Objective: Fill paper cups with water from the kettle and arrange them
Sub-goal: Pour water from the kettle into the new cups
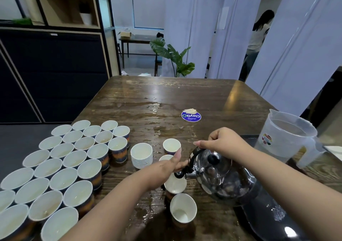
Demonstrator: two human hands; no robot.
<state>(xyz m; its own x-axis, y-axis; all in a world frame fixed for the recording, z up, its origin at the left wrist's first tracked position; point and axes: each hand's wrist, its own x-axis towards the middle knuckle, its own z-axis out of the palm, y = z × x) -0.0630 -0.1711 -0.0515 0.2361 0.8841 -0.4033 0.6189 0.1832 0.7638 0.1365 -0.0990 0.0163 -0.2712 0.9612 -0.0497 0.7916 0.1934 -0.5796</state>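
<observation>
Right hand [220, 141] of mine curls round the handle of the steel kettle [220, 174], tilting it; my left hand [166, 168] pinches its spout cap above a paper cup [174, 185] on the wet tabletop [166, 96].

Even, cool indoor light from overhead; soft, faint shadows. Glare streaks on wet table [185, 92] and bright reflections on kettle [220, 174]. Strong wide-angle bending at edges, slight softness throughout.
</observation>
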